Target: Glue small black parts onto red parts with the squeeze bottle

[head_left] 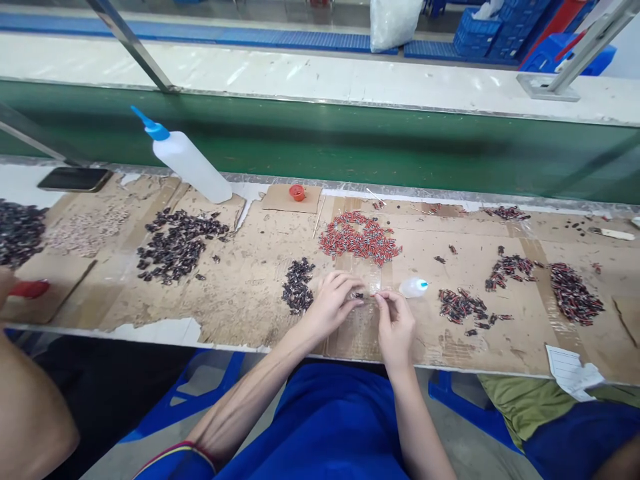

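Apparently we're mid-pairing: our left fingers (pixel 351 305) pinch a black piece (pixel 357 295), our right fingers (pixel 383 305) a red piece (pixel 373 295), just apart over the bench (pixel 250 293); the next move seems to call for steady aligning.

No text can be read; the marks on the white paper slip (pixel 569 368) are too small to decipher.

Tabletop (pixel 167 331): worn, taped cardboard (pixel 250 297) over a pale surface.
On it: black-part heaps (pixel 175 250), far left to centre; red-and-dark heap (pixel 373 245) mid-back; mixed dark-and-red heaps (pixel 575 293) at right; tall white bottle (pixel 194 167), small bottle (pixel 411 288), dark phone (pixel 75 179).
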Motion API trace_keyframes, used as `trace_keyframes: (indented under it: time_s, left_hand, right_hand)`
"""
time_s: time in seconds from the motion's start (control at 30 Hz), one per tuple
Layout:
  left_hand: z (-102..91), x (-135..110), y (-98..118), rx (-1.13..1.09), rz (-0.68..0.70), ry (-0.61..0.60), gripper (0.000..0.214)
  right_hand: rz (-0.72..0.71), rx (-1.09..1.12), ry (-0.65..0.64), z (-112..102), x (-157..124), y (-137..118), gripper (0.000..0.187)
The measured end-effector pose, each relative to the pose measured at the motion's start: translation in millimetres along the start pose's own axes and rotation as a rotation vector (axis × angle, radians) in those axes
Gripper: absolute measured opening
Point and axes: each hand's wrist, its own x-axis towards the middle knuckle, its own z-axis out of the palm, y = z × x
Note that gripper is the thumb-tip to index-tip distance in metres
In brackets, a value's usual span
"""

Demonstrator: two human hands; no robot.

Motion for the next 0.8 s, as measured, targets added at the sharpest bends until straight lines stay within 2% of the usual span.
trace_keyframes:
  time_s: [0.1,0.3,0.6,0.8]
  left_hand:
    - [3.9,-2,-7,0.121,0.013,0.013,0.01]
    - [6.2,-3,-7,0.048,0.009,0.019,0.011]
    - [-0.3,-6,5,-0.107,0.176,0.11,0.017]
    - [0.3,-9,15,-0.222,0.092,0.146,0.018]
  right_hand:
    - [0.105,0.019,0.029,0,-3,3,0.018]
    - [0.237,0.051,0.039,5,-5,2,0.023]
    - [0.257,0.088,0.055,4,-3,-11,0.026]
    - [0.223,0.104,0.097,7,-10,-16,0.025]
